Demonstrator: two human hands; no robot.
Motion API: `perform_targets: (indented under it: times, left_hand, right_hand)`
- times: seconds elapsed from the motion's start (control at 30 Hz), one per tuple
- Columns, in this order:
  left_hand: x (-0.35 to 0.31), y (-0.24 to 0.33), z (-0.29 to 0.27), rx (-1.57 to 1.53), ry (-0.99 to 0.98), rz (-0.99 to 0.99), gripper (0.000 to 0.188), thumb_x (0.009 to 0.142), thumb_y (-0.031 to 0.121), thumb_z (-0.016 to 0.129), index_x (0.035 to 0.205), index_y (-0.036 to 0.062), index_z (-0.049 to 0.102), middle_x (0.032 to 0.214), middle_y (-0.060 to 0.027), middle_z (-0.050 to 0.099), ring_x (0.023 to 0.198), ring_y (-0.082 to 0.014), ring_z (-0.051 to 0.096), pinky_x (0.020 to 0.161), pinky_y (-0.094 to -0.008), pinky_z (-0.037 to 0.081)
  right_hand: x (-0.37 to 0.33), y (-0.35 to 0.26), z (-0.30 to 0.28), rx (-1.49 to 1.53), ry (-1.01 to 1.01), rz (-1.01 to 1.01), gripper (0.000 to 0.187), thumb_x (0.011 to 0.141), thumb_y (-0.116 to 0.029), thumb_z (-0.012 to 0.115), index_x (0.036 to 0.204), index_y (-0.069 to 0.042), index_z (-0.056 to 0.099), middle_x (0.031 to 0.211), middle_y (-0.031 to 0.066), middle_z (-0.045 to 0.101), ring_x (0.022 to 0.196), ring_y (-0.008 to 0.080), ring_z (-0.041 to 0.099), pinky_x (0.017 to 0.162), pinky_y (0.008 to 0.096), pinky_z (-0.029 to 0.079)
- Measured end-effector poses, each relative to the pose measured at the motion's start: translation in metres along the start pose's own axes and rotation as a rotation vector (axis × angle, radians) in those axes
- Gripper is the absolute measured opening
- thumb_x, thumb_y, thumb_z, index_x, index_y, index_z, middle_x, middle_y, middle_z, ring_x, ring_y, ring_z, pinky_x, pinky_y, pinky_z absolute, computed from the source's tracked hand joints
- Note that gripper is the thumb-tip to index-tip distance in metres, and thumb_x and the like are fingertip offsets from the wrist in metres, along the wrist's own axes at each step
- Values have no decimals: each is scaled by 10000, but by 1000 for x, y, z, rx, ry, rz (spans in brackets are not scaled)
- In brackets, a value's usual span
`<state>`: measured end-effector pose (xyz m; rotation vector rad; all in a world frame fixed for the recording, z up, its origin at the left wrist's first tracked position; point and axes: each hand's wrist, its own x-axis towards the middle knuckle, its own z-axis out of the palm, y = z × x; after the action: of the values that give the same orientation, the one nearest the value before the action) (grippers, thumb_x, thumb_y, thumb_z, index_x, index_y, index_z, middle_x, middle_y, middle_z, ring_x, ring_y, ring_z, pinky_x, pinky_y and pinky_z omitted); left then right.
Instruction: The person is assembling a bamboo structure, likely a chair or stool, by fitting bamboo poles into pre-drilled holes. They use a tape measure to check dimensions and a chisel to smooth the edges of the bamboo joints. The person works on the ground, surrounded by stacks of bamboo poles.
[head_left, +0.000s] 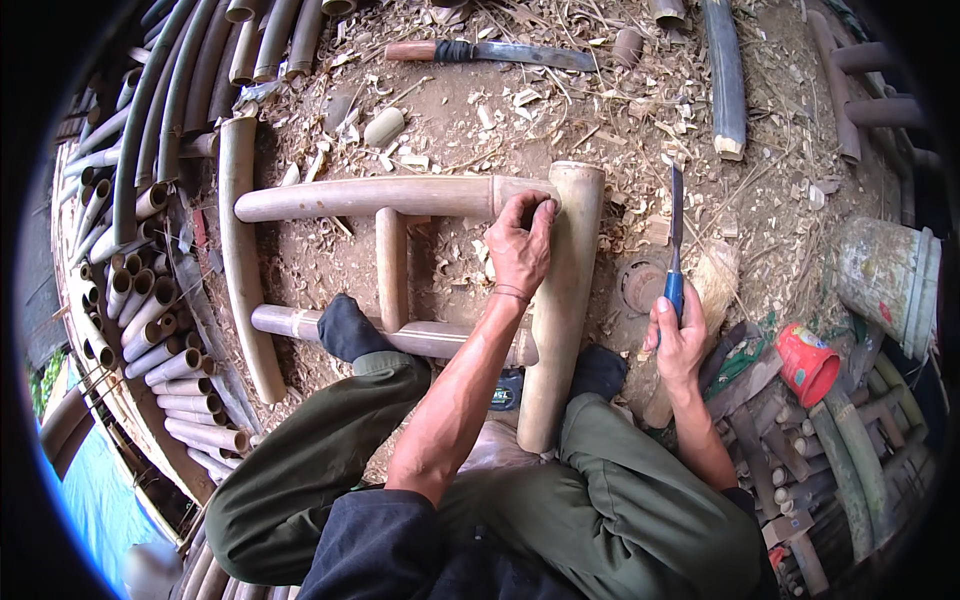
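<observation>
A bamboo frame lies on the ground before my legs. It has a far rail (360, 198), a near rail (430, 338), a short crosspiece (392, 270), a left post (240, 250) and a thicker right post (563, 300). At the joint of far rail and right post, my left hand (522, 245) has its fingertips pinched together; whatever is between them is hidden. To the right of the frame, my right hand (678, 345) grips a chisel (676, 225) by its blue handle, the blade pointing away from me and clear of the bamboo.
A machete (530, 54) lies beyond the frame among wood shavings. Cut bamboo tubes (150, 300) are stacked at left; a dark bamboo pole (725, 80) lies far right. A red pot (808, 365), a dirty white bucket (885, 270) and bamboo offcuts (850, 470) crowd the right side.
</observation>
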<state>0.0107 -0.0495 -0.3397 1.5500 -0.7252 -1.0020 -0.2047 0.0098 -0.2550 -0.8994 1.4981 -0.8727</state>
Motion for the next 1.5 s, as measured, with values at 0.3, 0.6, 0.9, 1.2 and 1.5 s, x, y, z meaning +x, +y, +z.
perform_targets:
  times: [0.3, 0.6, 0.9, 1.2, 1.5]
  left_hand:
    - [-4, 4, 6, 214, -44, 206, 133, 888, 99, 708, 997, 25, 711, 1040, -64, 658, 897, -161, 637, 785, -268, 514]
    - [-4, 0, 11, 251, -2, 256, 95, 877, 76, 701, 954, 20, 702, 1029, -76, 640, 888, -180, 640, 783, -286, 521]
    - [-7, -2, 17, 293, 47, 304, 102, 866, 57, 692, 959, 19, 674, 1023, -90, 633, 875, -208, 640, 773, -306, 522]
    - [-10, -4, 23, 257, 67, 296, 97, 831, 56, 693, 921, 36, 662, 982, -95, 628, 913, -291, 605, 818, -380, 486]
    - [-11, -7, 21, 275, 74, 334, 122, 834, 26, 687, 954, 15, 668, 1025, -99, 641, 913, -252, 627, 796, -338, 514]
  right_hand:
    - [4, -4, 10, -23, -23, 1, 439, 966, -127, 582, 1358, 14, 446, 746, -1, 517, 509, 40, 462, 431, 198, 414]
    - [10, -8, 21, -48, -120, -37, 453, 964, -129, 573, 1374, 8, 435, 772, 1, 520, 515, 44, 465, 434, 196, 422]
    - [22, -12, 31, -679, -159, -517, 502, 967, -177, 574, 1398, 30, 421, 1184, 220, 619, 975, 321, 680, 821, 373, 551]
    - [29, -21, 45, -795, -261, -659, 494, 949, -88, 542, 1419, 6, 422, 1262, 255, 585, 1099, 403, 625, 880, 431, 537]
    - [24, -28, 53, -762, -179, -851, 482, 949, -85, 536, 1412, 0, 432, 1222, 272, 596, 1056, 428, 634, 846, 444, 548]
